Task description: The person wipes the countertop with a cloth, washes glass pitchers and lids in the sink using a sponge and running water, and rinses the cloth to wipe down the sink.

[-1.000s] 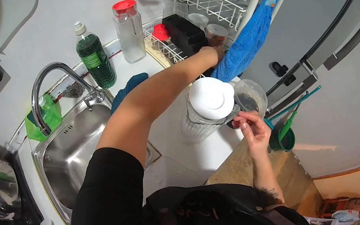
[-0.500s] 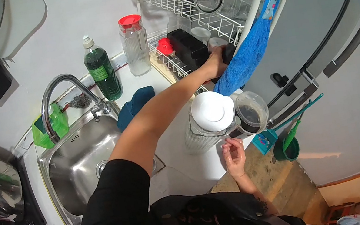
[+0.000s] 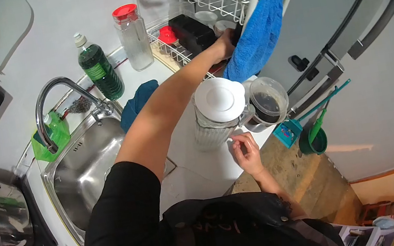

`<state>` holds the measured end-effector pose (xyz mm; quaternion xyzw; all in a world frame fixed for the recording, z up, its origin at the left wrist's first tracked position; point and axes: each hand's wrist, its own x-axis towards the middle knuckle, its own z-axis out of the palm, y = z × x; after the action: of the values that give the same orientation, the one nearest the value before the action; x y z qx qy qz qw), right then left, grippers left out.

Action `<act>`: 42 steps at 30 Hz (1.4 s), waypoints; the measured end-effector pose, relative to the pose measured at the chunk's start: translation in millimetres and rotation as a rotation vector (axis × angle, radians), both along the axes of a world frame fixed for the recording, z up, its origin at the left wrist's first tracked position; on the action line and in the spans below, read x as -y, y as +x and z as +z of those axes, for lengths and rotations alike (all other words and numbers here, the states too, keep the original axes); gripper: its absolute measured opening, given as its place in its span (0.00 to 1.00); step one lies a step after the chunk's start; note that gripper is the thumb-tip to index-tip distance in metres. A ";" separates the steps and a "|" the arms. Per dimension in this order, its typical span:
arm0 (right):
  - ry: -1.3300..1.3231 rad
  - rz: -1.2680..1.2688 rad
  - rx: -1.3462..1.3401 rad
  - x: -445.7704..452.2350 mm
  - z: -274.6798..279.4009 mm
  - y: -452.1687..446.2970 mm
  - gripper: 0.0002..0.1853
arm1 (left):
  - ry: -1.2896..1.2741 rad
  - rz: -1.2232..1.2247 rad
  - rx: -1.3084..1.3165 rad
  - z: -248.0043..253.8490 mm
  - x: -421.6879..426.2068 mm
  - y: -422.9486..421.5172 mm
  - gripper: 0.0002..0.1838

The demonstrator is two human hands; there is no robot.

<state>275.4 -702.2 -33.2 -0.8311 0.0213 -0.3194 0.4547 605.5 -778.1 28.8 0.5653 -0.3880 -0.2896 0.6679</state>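
Observation:
My left hand [image 3: 226, 45] reaches into the lower shelf of the white wire dish rack [image 3: 178, 54], beside a black box-shaped thing [image 3: 192, 33]. Its fingers are mostly hidden near the hanging blue towel [image 3: 255, 36] and something dark, so their grip does not show. My right hand [image 3: 247, 155] is held loosely curled and empty by the counter's edge, just below a ribbed glass pitcher [image 3: 211, 133] with a white lid [image 3: 219, 100]. Close to the pitcher's right side stands a clear container [image 3: 268, 104] with dark contents.
Left of my arm is a steel sink [image 3: 83, 187] with a curved faucet [image 3: 54, 84]. Behind it stand a green dish soap bottle [image 3: 101, 71] and a red-lidded glass pitcher [image 3: 135, 42]. A dark blue cloth [image 3: 137, 104] lies by the sink. A dustpan [image 3: 287, 132] and bucket [image 3: 313, 143] are on the floor.
The view has shifted, so the counter things sit slightly higher and further left. My left hand stays in the rack, and my right hand remains by the pitcher with fingers slightly changed.

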 end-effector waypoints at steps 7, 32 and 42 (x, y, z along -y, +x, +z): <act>0.009 0.002 -0.017 2.0 -3.3 0.3 0.12 | 0.221 0.174 0.454 47.7 -46.2 -7.8 0.27; -0.813 -0.358 0.152 6.1 294.5 205.8 0.43 | -0.002 0.440 0.795 164.1 -203.0 -49.5 0.44; -0.737 -0.286 0.393 5.4 317.6 200.8 0.27 | 0.210 -0.120 0.453 36.3 -262.8 -161.3 0.52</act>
<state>476.2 -707.7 284.4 -0.8499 -0.0663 -0.5174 0.0744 444.2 -515.3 65.1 0.6581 -0.5281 -0.2336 0.4831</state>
